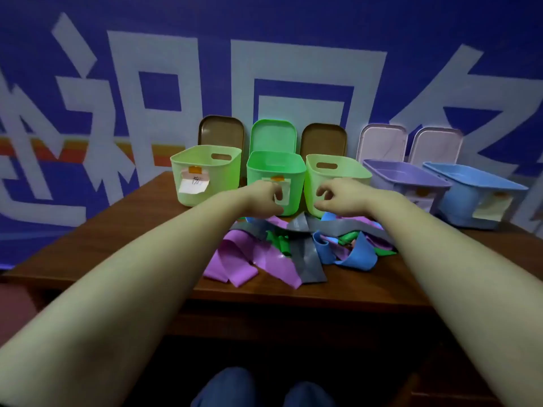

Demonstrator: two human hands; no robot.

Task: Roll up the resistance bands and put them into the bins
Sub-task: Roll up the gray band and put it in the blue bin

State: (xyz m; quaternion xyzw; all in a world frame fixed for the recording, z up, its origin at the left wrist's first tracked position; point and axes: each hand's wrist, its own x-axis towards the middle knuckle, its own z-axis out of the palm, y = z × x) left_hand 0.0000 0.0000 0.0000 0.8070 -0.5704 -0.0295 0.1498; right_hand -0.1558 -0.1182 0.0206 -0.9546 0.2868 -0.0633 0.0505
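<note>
backdrop: blue wall (293, 22) with big white characters, behind a brown wooden table (102, 236)
bins: five open bins (273, 168) in a row at the table's far edge, two pale green, one brighter green, one purple, one blue; lids (221, 131) lean upright behind them, paper labels (192, 185) on the fronts
bands: resistance bands (264, 257) lie in one tangled heap just in front of the bins, purple, grey, blue and green; none rolled, none seen in a bin
left hand: left hand (263, 195) hovers over the heap's far side, before the middle green bin, fingers loosely curled, nothing in them
right hand: right hand (338, 195) beside it, apart from the left, fingers loosely curled too, holding nothing
handling: flat, thin, limp and light, likely stretchy and a bit clingy; strips overlap, so a pull may drag neighbours
where to hold: best to pinch a free end, such as the purple strip (235, 271) at the near edge, draw it clear, then roll from that end
</note>
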